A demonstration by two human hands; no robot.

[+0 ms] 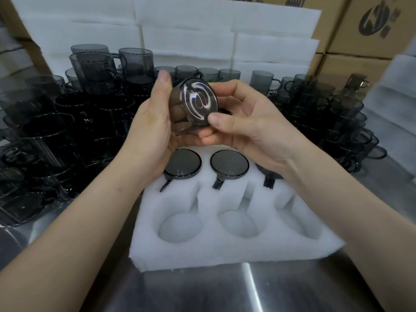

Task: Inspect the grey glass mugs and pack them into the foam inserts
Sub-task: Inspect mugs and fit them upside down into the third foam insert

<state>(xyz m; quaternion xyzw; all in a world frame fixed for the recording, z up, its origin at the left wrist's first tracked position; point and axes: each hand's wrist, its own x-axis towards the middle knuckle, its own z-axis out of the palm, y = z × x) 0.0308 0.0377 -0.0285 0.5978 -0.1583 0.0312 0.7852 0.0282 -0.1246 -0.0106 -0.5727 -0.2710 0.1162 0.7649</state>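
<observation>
I hold one grey glass mug (195, 102) in both hands above the white foam insert (227, 224), its round base turned toward me and catching a swirl of reflected light. My left hand (150, 127) wraps its side, and my right hand (243, 124) pinches the base rim with the thumb. In the insert's far row sit three mugs upside down: one at the left (182, 164), one in the middle (229, 163), and one at the right (267, 174) partly hidden by my right wrist. The near row's three pockets hold nothing.
Stacks of grey glass mugs crowd the steel table (225, 289) on the left (67, 122) and right (333, 113). White foam sheets (202, 34) stand behind them. Cardboard boxes (369, 28) rise at the back right.
</observation>
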